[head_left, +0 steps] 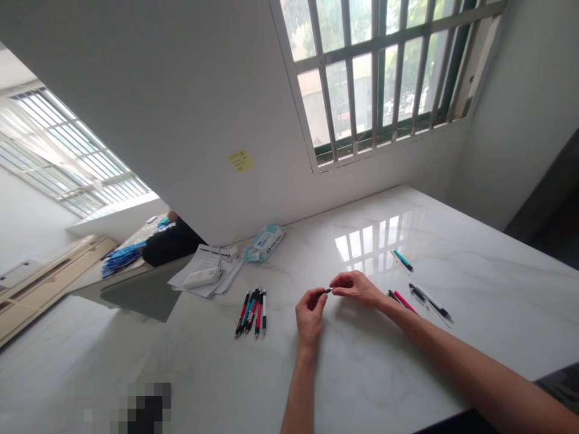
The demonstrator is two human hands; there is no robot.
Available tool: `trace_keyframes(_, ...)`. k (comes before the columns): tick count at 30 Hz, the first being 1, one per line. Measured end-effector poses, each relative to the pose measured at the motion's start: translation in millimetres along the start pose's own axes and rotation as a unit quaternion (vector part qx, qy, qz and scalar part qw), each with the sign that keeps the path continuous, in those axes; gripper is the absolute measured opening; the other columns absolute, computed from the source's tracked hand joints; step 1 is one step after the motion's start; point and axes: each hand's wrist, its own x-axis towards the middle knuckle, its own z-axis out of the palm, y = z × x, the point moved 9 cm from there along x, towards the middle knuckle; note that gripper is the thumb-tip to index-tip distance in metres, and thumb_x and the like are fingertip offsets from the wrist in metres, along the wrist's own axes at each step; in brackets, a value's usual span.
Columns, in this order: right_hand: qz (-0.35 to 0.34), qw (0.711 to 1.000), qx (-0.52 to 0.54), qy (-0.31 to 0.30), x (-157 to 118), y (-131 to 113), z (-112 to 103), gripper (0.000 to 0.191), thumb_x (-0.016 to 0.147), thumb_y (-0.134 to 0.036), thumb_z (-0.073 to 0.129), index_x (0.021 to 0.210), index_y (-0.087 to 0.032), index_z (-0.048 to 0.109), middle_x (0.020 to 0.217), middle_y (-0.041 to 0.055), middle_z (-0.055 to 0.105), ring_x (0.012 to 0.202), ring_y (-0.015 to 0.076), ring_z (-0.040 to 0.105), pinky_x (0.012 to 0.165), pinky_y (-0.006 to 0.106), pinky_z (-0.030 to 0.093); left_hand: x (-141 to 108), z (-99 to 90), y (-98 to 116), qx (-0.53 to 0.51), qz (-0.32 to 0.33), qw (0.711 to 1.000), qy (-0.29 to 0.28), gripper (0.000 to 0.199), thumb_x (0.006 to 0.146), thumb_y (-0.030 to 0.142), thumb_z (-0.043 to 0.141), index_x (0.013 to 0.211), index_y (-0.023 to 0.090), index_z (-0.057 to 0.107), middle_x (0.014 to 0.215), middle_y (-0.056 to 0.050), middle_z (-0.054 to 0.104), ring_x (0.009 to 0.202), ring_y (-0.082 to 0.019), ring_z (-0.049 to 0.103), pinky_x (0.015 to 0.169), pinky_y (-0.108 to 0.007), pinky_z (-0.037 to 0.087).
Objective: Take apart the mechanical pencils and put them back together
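My left hand (311, 313) is closed in a pinch on a small black pen part (324, 292) above the white marbled table. Close by on the right, my right hand (355, 287) pinches the light-coloured tip end of the same piece, which is small and partly hidden by the fingers. Several pens (251, 312) in black, red, teal and white lie in a group left of my hands. On the right, near my right forearm, lie a teal pen part (403, 260), a red pen part (404, 302) and black and clear pen parts (429, 300).
Papers (217, 280) with a white device (202, 276) on them and a blue-white wipes pack (265, 243) lie by the wall. A yellow note (241, 161) sticks to the wall. A person in dark clothing (172, 241) is at the far left beside blue items (121, 259).
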Motion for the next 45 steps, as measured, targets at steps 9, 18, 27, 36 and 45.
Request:
trace_keyframes(9, -0.001, 0.999, 0.042, 0.022, 2.8, 6.7, -2.1, 0.021, 0.077, -0.037, 0.081, 0.089, -0.02, 0.079, 0.089, 0.0052, 0.08, 0.084, 0.0218, 0.073, 0.081, 0.034, 0.056, -1.0, 0.8, -0.1, -0.01, -0.016, 1.0, 0.0, 0.03, 0.078, 0.041, 0.085, 0.097, 0.018, 0.081, 0.095, -0.008, 0.079, 0.091, -0.02, 0.072, 0.087, -0.03, 0.056)
trace_keyframes(18, 0.0, 1.0, -0.024, 0.01, 0.9, 3.3, -2.9, 0.025, 0.083, -0.041, 0.077, 0.095, -0.02, 0.082, 0.089, 0.0051, 0.081, 0.081, 0.0211, 0.07, 0.075, 0.031, 0.051, -1.2, 0.9, 0.0, -0.013, -0.017, 1.0, 0.0, 0.03, 0.078, 0.041, 0.085, 0.097, 0.018, 0.08, 0.095, -0.008, 0.079, 0.091, -0.02, 0.072, 0.088, -0.031, 0.056)
trace_keyframes(27, -0.041, 0.99, -0.133, -0.017, -5.1, -11.8, 4.1, 0.038, 0.102, -0.045, 0.053, 0.085, -0.021, 0.077, 0.08, 0.0033, 0.076, 0.073, 0.0176, 0.065, 0.07, 0.029, 0.046, -1.4, 2.2, 1.1, -0.016, -0.009, 1.0, -0.002, 0.027, 0.076, 0.036, 0.086, 0.094, 0.018, 0.08, 0.095, -0.008, 0.079, 0.091, -0.021, 0.073, 0.09, -0.033, 0.057)
trace_keyframes(36, -0.041, 0.992, -0.121, -0.009, -2.4, -9.6, 0.9, 0.023, 0.094, -0.04, 0.063, 0.09, -0.021, 0.076, 0.082, 0.0025, 0.074, 0.074, 0.0173, 0.064, 0.068, 0.028, 0.047, -0.3, 0.8, 1.3, -0.007, -0.004, 1.0, 0.0, 0.025, 0.076, 0.035, 0.085, 0.093, 0.018, 0.08, 0.093, -0.007, 0.078, 0.085, -0.019, 0.071, 0.085, -0.03, 0.057)
trace_keyframes(45, -0.039, 0.991, -0.127, -0.015, -5.2, -13.4, 1.5, 0.025, 0.094, -0.043, 0.065, 0.089, -0.021, 0.074, 0.078, 0.0015, 0.072, 0.068, 0.0157, 0.058, 0.062, 0.027, 0.041, -0.7, 1.6, 1.9, -0.008, -0.004, 1.0, 0.001, 0.025, 0.077, 0.036, 0.085, 0.093, 0.018, 0.08, 0.092, -0.007, 0.078, 0.086, -0.019, 0.071, 0.085, -0.029, 0.056)
